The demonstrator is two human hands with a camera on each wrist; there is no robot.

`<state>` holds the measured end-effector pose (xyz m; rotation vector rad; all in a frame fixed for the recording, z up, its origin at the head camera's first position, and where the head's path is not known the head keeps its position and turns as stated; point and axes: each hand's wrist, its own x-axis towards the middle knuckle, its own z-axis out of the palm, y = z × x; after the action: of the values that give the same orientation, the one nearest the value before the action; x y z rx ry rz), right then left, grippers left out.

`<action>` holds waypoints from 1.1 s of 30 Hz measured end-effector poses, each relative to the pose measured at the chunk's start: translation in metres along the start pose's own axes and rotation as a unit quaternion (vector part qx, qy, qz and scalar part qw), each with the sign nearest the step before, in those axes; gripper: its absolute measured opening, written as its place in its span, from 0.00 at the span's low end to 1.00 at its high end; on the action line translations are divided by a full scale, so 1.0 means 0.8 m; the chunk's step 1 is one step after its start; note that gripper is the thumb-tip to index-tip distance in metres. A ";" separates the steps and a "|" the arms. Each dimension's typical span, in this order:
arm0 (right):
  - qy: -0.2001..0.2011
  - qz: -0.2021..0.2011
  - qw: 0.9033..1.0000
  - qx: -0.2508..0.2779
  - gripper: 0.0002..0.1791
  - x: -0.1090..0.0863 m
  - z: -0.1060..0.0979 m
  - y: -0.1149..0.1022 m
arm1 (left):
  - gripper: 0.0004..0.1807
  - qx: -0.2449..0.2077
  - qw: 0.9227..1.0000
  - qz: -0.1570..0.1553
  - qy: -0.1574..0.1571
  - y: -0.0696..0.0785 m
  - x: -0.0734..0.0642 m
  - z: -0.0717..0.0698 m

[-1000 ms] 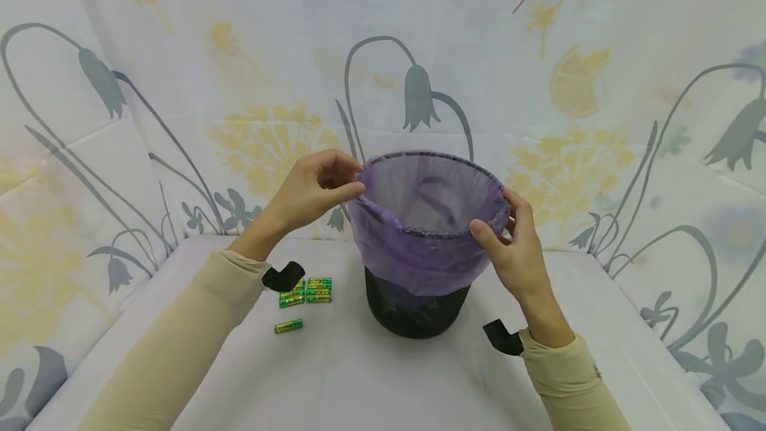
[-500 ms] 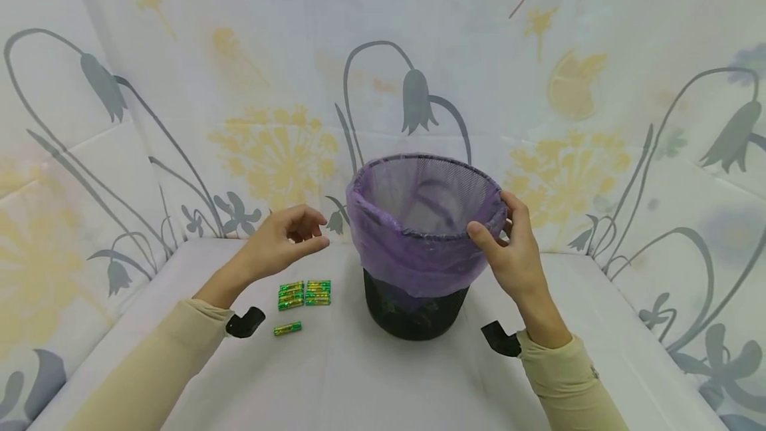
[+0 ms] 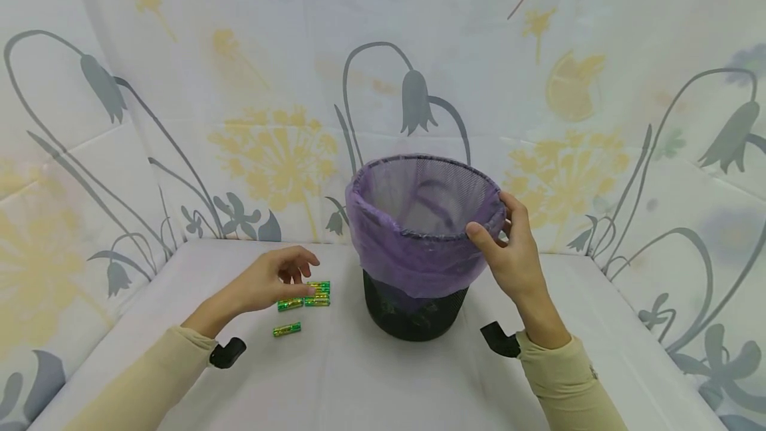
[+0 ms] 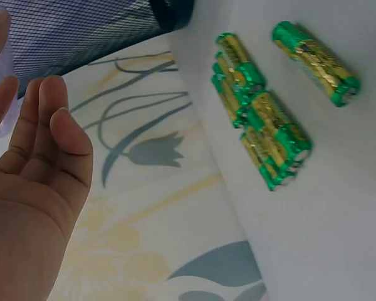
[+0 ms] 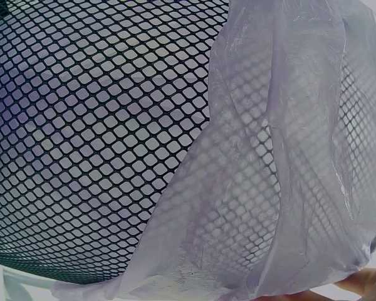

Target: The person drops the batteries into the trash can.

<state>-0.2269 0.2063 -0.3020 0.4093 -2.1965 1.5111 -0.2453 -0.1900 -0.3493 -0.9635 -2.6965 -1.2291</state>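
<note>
A black mesh wastebasket stands upright on the table, lined with a thin purple bin bag folded down over its rim. With thumb and fingers, my right hand grips the lined rim on the right side. The right wrist view is filled by the mesh and the translucent bag. My left hand, fingers loosely bent and holding nothing, hovers over green-and-gold batteries grouped left of the basket, partly hiding them. One battery lies apart, nearer me; the left wrist view shows it beside the group.
The white-covered table meets a floral-printed cloth backdrop behind the basket and at both sides. A black wrist mount sticks out from the left cuff, another black mount from the right.
My left hand has let go of the basket's left rim and moved down and left to above the batteries. My right hand keeps its place on the rim.
</note>
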 end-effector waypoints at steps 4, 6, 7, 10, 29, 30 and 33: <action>0.002 -0.003 1.000 0.001 0.41 0.000 0.001 0.000 | 0.19 0.000 1.000 -0.013 -0.020 -0.010 -0.010 0.005; 0.003 -0.004 1.000 0.001 0.41 0.001 0.001 0.000 | 0.20 0.001 0.999 -0.015 -0.029 -0.016 -0.015 0.007; 0.004 -0.004 1.000 0.001 0.41 0.001 0.001 0.001 | 0.20 0.002 0.999 -0.017 -0.034 -0.018 -0.017 0.008; 0.003 -0.003 1.000 0.002 0.41 0.001 0.001 0.001 | 0.21 0.007 0.999 -0.021 -0.048 -0.027 -0.023 0.011; 0.002 -0.002 1.000 0.001 0.41 0.000 0.002 0.001 | 0.22 0.044 0.992 -0.055 -0.104 -0.062 -0.039 0.031; 0.002 -0.002 1.000 0.000 0.41 0.000 0.001 0.001 | 0.23 0.046 0.992 -0.056 -0.106 -0.063 -0.039 0.032; 0.002 -0.004 1.000 0.000 0.41 -0.001 0.001 0.002 | 0.23 0.053 0.990 -0.061 -0.112 -0.065 -0.039 0.035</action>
<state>-0.2273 0.2061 -0.3035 0.4154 -2.1884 1.5066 -0.2422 -0.2129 -0.4124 -0.9919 -2.9997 -1.0383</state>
